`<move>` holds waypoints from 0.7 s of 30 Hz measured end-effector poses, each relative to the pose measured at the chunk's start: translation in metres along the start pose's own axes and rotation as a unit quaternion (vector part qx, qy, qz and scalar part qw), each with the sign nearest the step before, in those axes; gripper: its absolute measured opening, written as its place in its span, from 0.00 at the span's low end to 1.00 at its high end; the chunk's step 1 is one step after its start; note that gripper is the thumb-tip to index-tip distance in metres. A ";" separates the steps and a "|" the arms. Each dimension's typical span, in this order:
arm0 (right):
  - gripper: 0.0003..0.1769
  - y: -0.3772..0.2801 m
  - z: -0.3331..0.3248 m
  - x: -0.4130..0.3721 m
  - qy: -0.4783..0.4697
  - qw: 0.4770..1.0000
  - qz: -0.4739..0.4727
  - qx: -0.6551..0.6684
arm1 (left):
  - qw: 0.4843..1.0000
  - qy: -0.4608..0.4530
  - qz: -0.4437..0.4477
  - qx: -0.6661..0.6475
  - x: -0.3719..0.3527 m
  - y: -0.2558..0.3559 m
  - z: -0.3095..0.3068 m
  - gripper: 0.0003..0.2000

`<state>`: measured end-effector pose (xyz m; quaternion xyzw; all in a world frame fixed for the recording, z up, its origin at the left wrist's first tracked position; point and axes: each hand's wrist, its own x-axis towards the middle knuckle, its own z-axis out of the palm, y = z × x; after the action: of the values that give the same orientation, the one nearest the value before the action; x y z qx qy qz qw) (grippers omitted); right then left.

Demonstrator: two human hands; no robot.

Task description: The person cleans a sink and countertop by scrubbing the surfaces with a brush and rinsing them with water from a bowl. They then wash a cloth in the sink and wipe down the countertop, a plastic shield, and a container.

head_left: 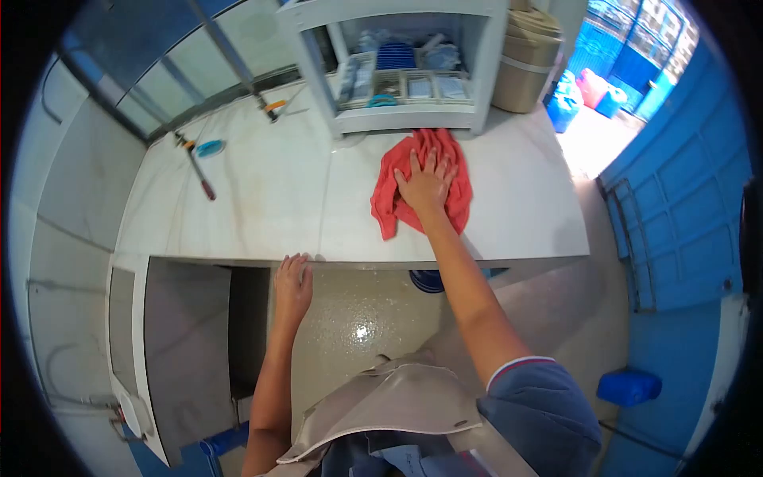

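Observation:
My right hand (427,189) lies flat with fingers spread on a crumpled red cloth (387,195). The cloth rests on the white marble-look countertop (270,183), just in front of a white shelf unit (405,123). At the counter's front edge, my left hand (294,285) touches the rim with its fingertips, holding nothing. Its fingers are loosely extended and slightly apart.
A clamp-like tool with a dark red handle (202,175) and a blue ring (211,148) lie on the counter's left. Small trays (405,86) fill the shelf. A beige bin (526,67) stands right of it. Below is a wet floor (362,318); a blue door (675,183) stands at right.

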<state>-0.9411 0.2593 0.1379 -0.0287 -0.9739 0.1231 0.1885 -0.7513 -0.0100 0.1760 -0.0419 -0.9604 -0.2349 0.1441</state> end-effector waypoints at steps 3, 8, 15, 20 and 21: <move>0.39 -0.061 -0.011 -0.025 -0.044 0.999 -0.002 0.022 | 0.999 0.037 -0.017 -0.004 0.000 -0.022 -0.029 0.10; 0.41 -0.161 0.021 -0.027 -0.062 0.995 -0.061 0.045 | 0.996 0.048 -0.062 -0.041 0.004 -0.062 -0.073 0.09; 0.38 -0.274 0.098 0.010 -0.041 0.994 -0.088 0.058 | 0.992 0.108 -0.054 -0.029 0.056 -0.169 -0.112 0.10; 0.37 -0.295 0.120 0.067 -0.003 0.997 -0.009 0.072 | 0.991 0.123 -0.039 0.028 0.133 -0.236 -0.119 0.13; 0.39 -0.299 0.117 0.077 0.000 0.998 0.015 0.057 | 0.991 0.123 -0.036 0.023 0.153 -0.245 -0.119 0.13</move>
<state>-1.0589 -0.0487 0.1351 -0.0324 -0.9647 0.1817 0.1876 -0.9028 -0.2804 0.2141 0.0249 -0.9414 -0.2207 0.2539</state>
